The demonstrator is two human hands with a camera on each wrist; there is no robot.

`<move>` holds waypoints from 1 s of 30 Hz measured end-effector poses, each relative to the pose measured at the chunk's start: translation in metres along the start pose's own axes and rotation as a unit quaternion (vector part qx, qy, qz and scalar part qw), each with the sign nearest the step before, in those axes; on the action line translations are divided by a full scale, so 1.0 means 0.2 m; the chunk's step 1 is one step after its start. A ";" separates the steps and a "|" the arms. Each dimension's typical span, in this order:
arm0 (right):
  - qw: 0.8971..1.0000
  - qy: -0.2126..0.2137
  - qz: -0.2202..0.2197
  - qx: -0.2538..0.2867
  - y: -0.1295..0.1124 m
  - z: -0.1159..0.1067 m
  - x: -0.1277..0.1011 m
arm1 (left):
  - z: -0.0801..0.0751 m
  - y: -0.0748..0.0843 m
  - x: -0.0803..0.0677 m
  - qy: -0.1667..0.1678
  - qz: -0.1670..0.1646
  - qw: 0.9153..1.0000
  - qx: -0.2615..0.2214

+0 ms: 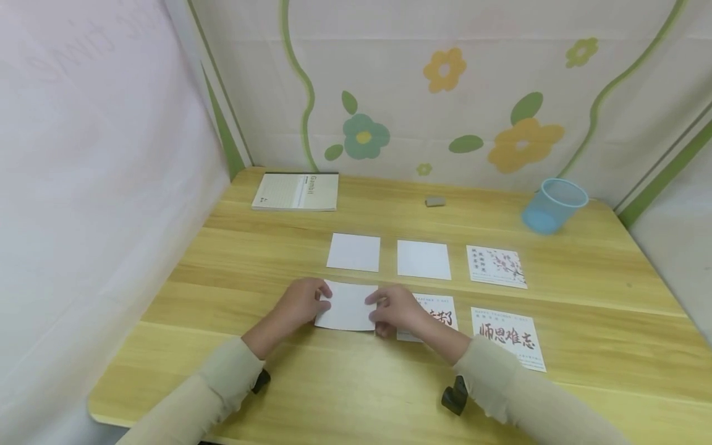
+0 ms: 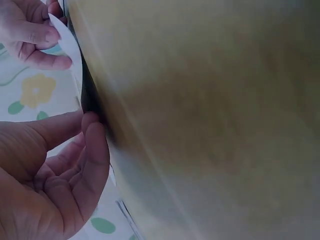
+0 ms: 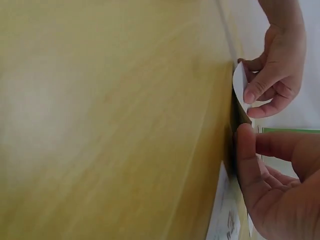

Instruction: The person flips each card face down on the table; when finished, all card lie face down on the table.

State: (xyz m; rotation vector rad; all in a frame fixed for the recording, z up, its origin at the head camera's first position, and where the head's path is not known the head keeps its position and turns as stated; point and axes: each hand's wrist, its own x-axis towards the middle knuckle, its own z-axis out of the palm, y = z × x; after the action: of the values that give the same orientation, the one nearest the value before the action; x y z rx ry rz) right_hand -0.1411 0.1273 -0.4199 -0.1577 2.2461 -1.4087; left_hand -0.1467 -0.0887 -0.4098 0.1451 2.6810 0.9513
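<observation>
A blank white card (image 1: pixel 347 306) lies near the front middle of the wooden table (image 1: pixel 345 395), and both hands are on it. My left hand (image 1: pixel 322 296) pinches its left edge, and in the right wrist view that edge of the card (image 3: pixel 239 87) curls up under the thumb. My right hand (image 1: pixel 375 309) pinches the right edge, thumb on top; the left wrist view shows the card (image 2: pixel 70 47) bent between its fingers. Close up, the left hand (image 2: pixel 92 125) and the right hand (image 3: pixel 245 135) each have fingertips at the card's edge on the table.
Two blank cards (image 1: pixel 353 252) (image 1: pixel 424 259) and a blossom-printed card (image 1: pixel 497 266) lie in a row behind. Two cards with red characters (image 1: pixel 439 315) (image 1: pixel 508 337) lie to the right, one partly under my right hand. A notebook (image 1: pixel 296 190), an eraser (image 1: pixel 435 201) and a tipped blue cup (image 1: pixel 553 205) sit at the back.
</observation>
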 end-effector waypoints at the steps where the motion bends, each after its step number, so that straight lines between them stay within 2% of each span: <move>1: 1.000 0.000 0.002 -0.004 0.00 0.00 0.00 | 0.00 0.01 0.00 0.002 -0.006 1.000 0.006; 7: 0.999 0.002 0.008 -0.040 0.01 0.00 0.01 | 0.00 0.02 -0.01 0.008 -0.005 0.999 0.052; 11: 0.999 -0.007 0.004 -0.032 -0.01 -0.04 0.00 | -0.03 0.03 -0.01 0.002 0.004 0.997 0.074; 13: 1.000 0.003 -0.003 -0.020 -0.03 -0.11 -0.02 | -0.06 0.06 0.00 0.002 0.003 0.999 0.045; 15: 1.000 0.022 -0.010 -0.011 -0.05 -0.21 -0.05 | -0.08 0.11 0.02 -0.015 -0.001 0.999 -0.032; 16: 0.999 0.032 -0.010 -0.008 -0.06 -0.26 -0.08 | -0.09 0.15 0.02 -0.030 -0.001 0.996 -0.084; 17: 0.999 0.038 -0.006 -0.012 -0.06 -0.32 -0.10 | -0.09 0.19 0.03 -0.050 -0.005 0.988 -0.146; 18: 0.999 0.043 0.003 -0.025 -0.07 -0.37 -0.13 | -0.07 0.23 0.04 -0.077 -0.012 0.975 -0.207; 20: 0.996 0.040 0.033 -0.078 -0.06 -0.46 -0.19 | -0.03 0.31 0.04 -0.137 -0.033 0.942 -0.304; 22: 0.987 0.028 0.066 -0.141 -0.04 -0.51 -0.26 | 0.03 0.37 0.03 -0.188 -0.052 0.912 -0.361; 24: 0.977 0.016 0.093 -0.189 -0.02 -0.53 -0.31 | 0.09 0.42 0.02 -0.223 -0.072 0.888 -0.396; 25: 0.975 0.011 0.102 -0.198 0.00 -0.53 -0.33 | 0.12 0.44 0.01 -0.232 -0.080 0.880 -0.406; 27: 0.975 0.003 0.107 -0.193 0.02 -0.53 -0.35 | 0.16 0.47 0.00 -0.235 -0.099 0.873 -0.416; 30: 0.979 0.013 0.104 -0.175 0.06 -0.52 -0.38 | 0.22 0.51 0.00 -0.223 -0.123 0.869 -0.425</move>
State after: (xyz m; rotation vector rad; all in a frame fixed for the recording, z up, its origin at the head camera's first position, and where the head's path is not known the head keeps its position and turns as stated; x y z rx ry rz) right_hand -0.1206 0.2436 -0.3684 -0.0177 2.4342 -0.9071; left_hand -0.1330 0.0171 -0.3769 -0.1498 1.6275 1.6559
